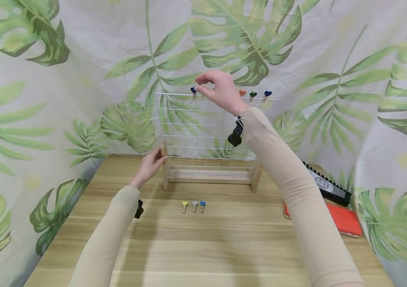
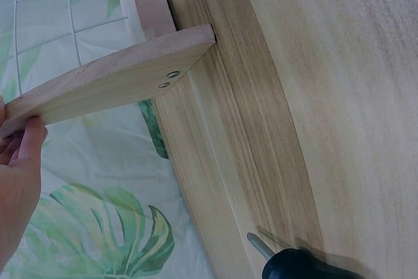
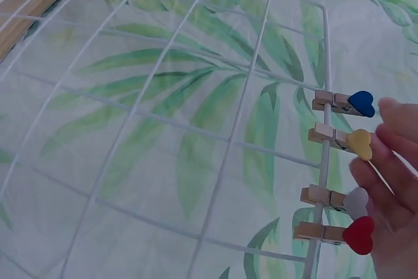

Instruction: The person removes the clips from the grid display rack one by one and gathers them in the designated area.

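Note:
A white wire grid rack (image 1: 208,125) stands upright in a wooden stand. My left hand (image 1: 150,165) grips the stand's left wooden upright (image 2: 104,73), thumb on its near side. At the grid's top wire is my right hand (image 1: 221,89), its thumb and fingers apart. In the right wrist view, the thumb is beside a dark blue heart clothespin (image 3: 360,104), and fingers are close to a yellow heart clothespin (image 3: 359,144). White (image 3: 356,202) and red (image 3: 358,235) heart clothespins sit farther along the wire. Orange (image 1: 242,93), green (image 1: 253,94) and blue (image 1: 268,94) ones show right of the hand.
Yellow (image 1: 185,204), whitish (image 1: 194,204) and blue (image 1: 202,204) heart clothespins lie on the wooden table (image 1: 203,247) before the rack. At the right are a flat red object (image 1: 345,220) and a black-and-grey item with a toothed edge (image 1: 327,185). A leaf-print cloth (image 1: 88,95) hangs behind.

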`<act>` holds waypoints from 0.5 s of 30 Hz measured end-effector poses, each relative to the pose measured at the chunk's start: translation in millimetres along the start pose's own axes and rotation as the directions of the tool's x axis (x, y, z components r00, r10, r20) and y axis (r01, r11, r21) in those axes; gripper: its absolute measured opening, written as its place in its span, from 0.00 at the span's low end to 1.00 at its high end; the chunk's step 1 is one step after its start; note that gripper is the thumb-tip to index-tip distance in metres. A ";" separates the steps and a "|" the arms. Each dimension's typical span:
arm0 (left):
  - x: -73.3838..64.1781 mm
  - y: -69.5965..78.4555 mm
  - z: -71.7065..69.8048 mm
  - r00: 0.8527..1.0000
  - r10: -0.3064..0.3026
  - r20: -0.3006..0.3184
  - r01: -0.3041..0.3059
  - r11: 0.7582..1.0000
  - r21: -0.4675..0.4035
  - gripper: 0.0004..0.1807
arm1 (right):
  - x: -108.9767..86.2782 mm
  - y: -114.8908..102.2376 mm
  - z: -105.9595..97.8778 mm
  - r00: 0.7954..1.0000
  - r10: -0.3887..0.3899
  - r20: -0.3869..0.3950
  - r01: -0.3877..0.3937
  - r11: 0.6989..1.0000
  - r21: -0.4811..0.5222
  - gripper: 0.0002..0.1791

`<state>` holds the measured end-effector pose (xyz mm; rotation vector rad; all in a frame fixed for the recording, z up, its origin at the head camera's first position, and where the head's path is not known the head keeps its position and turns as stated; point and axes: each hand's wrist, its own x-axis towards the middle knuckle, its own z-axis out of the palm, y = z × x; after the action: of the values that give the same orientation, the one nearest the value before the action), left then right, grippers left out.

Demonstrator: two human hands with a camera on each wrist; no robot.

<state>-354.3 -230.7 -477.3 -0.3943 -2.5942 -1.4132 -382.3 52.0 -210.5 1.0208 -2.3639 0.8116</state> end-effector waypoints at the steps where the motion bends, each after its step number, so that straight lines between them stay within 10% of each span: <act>1: 0.1 0.3 0.2 1.000 0.000 -0.001 0.000 1.000 -0.001 0.18 | 1.9 0.3 0.1 1.000 0.000 0.017 0.000 1.000 0.000 0.14; 15: 0.9 2.0 1.8 1.000 0.002 -0.012 -0.002 1.000 -0.007 0.16 | 13.0 -3.6 3.8 0.994 0.033 0.107 -0.028 0.998 -0.048 0.08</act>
<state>-354.6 -228.0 -476.4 -0.3876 -2.5794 -1.4195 -388.4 41.0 -204.5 1.0359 -2.4822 0.7252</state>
